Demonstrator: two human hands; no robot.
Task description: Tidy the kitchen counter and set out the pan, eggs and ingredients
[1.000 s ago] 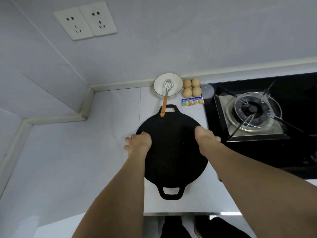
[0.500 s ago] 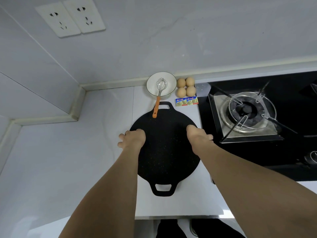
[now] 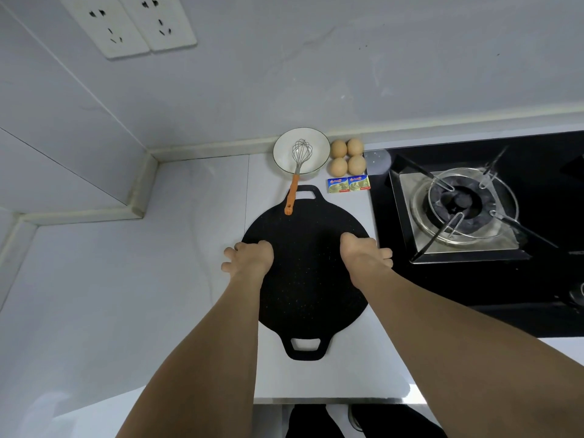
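A flat black round pan (image 3: 305,279) with two loop handles lies on the white counter (image 3: 126,295). My left hand (image 3: 249,256) grips its left rim, thumb on top and fingers curled under the edge. My right hand (image 3: 363,251) grips the right rim the same way. Behind the pan stands a white bowl (image 3: 284,153) holding a whisk (image 3: 298,162) whose orange handle reaches over the pan's far handle. Several brown eggs (image 3: 347,156) sit beside the bowl, with two small butter packets (image 3: 348,184) in front of them.
A black gas hob (image 3: 537,279) with a steel burner ring (image 3: 464,203) adjoins the pan on the right. The wall with two sockets (image 3: 129,25) rises behind. The counter's front edge (image 3: 331,399) lies just beyond the pan's near handle.
The view has drifted slightly; both hands keep the same hold on the pan's rim, and the pan stays in about the same place on the counter.
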